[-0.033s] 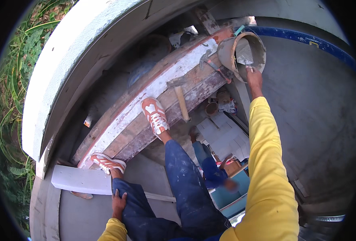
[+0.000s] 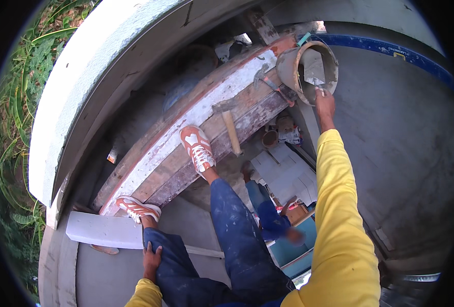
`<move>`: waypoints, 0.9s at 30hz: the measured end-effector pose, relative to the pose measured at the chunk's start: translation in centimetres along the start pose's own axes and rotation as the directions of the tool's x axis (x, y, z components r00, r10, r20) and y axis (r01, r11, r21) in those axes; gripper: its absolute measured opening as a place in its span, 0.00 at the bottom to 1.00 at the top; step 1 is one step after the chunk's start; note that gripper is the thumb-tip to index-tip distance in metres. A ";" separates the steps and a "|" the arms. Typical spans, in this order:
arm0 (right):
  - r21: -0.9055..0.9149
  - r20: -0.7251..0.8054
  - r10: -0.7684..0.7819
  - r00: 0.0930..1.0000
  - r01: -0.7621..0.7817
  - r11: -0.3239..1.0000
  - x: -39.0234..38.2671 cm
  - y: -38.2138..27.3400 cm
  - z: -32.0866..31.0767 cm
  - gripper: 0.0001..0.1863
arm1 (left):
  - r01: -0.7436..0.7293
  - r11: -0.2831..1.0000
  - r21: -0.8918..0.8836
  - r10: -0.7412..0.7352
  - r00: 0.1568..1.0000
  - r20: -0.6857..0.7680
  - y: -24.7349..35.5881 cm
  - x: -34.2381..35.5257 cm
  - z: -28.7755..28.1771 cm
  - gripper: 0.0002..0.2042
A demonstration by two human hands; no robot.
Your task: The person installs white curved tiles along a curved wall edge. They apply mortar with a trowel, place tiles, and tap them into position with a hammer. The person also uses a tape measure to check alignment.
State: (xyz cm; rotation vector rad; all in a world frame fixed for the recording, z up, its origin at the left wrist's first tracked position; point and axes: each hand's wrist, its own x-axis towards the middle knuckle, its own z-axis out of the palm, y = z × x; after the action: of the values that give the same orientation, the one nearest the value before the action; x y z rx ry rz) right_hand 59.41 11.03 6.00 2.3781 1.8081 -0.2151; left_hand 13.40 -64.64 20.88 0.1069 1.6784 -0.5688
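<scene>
Bucket point(image 2: 309, 71) sits tipped at far end of plank point(image 2: 196, 133), mouth toward me, so I can reach in. My right hand point(image 2: 324, 102) grips trowel point(image 2: 316, 71) handle, blade inside bucket. My left hand point(image 2: 151, 260) rests flat on my knee, holds nothing, steadies me. Hammer point(image 2: 229, 128) lies on plank near my shoe point(image 2: 198, 148). Plank narrow, drop beside it, wall point(image 2: 406, 143) close on right.

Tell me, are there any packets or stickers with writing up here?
Crumpled packet: white with dark print, below the plank beside two small round tins.
Small yellow label: rectangular, on the blue band along the grey wall.
White markings: on the same blue band, too small to make out.
</scene>
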 end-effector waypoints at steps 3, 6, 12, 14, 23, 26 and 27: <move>0.268 0.239 0.252 0.938 -0.313 0.911 -2.3 1.2 -1.7 0.25 | -0.019 0.999 -0.028 0.018 1.000 -0.004 0.1 0.1 0.1 0.44; 0.460 0.218 0.317 0.923 -0.384 0.800 -4.4 1.5 -3.0 0.20 | -0.057 0.996 -0.062 0.055 0.998 -0.027 0.6 0.5 0.5 0.44; 0.696 0.062 0.212 0.975 -0.195 0.691 -9.8 -2.4 -4.3 0.22 | -0.012 0.981 -0.192 0.007 1.000 -0.027 0.1 1.1 1.9 0.46; 0.713 0.062 0.134 0.989 -0.138 0.688 -14.1 -4.4 -5.1 0.20 | 0.025 0.970 -0.241 -0.033 0.999 -0.030 -1.0 1.6 2.0 0.49; 0.433 0.371 -0.657 0.656 0.504 0.747 -36.5 -17.7 -2.1 0.21 | 0.043 0.912 -0.408 -0.006 0.996 0.091 -3.7 2.2 1.5 0.52; 0.594 0.502 -0.774 0.385 0.496 0.633 -48.8 -26.6 1.1 0.18 | 0.037 0.881 -0.472 0.025 0.992 0.124 -5.1 2.3 1.6 0.51; 0.628 0.527 -0.805 0.273 0.512 0.585 -52.1 -29.2 2.6 0.18 | 0.029 0.866 -0.498 0.035 0.992 0.118 -5.7 2.4 1.7 0.51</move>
State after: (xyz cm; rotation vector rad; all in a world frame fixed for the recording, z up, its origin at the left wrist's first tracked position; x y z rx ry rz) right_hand 17.40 -30.95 13.13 0.9892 2.1828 -1.5207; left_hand 12.32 -70.88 20.22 -0.2988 1.6523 -0.1174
